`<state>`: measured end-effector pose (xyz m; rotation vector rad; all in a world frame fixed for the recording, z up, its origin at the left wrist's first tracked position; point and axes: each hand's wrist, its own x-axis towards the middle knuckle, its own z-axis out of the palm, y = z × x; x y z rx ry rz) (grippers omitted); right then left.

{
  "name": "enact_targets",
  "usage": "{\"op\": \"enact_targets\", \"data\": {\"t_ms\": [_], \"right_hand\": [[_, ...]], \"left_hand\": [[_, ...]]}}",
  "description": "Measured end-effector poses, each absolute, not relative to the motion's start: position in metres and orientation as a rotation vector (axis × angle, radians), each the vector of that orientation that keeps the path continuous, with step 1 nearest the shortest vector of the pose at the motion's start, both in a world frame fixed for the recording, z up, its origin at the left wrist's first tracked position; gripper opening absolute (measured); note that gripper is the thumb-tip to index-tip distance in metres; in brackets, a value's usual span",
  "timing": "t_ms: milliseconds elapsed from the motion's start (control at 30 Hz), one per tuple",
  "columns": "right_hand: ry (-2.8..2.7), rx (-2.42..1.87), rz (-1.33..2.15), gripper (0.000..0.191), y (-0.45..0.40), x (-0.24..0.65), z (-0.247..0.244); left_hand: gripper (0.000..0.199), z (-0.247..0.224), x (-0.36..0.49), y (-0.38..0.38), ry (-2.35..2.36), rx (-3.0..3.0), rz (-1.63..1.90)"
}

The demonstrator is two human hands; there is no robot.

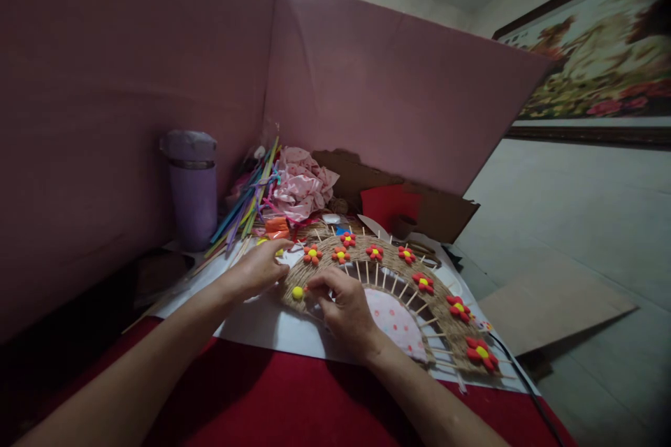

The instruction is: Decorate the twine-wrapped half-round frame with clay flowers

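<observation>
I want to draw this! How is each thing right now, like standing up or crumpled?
Left hand: thumb and forefinger apart
Right hand: pinching what looks like an orange bit
Yellow ball: on the arch, no full petal ring
Flowers: petals around yellow middles
Tumbler: upright, top covered
Pink cloth: crumpled
Cardboard: torn-edged
Picture: framed, on the wall

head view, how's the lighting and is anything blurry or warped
Head view: dim overall, darkest at lower left, with shadows on the red cloth; head view: soft highlights on the crumpled pink fabric, no harsh glare; head view: wide-angle stretch, the framed picture slanting, its top-right corner dark and blurred; head view: flowers fairly clear.
</observation>
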<state>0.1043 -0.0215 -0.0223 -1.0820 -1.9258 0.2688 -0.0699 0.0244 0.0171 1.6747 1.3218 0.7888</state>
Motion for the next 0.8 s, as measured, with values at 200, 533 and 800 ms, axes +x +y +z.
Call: {"op": "enact_targets", "data": {"t_ms": [200, 533, 800], "right_hand": [[-1.966, -1.123, 0.222, 0.011, -0.025, 0.104, -0.018], [-2.0, -1.12, 0.21, 0.012, -0.026, 0.104, -0.016], [-2.025, -1.112, 0.189, 0.012, -0.027, 0.103, -0.015]], "left_hand": [[0.072, 0.028, -0.066, 0.009, 1.222, 1.528, 0.575], [0.079, 0.024, -0.063, 0.012, 1.185, 1.396, 0.517], [0.077, 0.025, -0.064, 0.012, 1.23, 1.359, 0.516]]}}
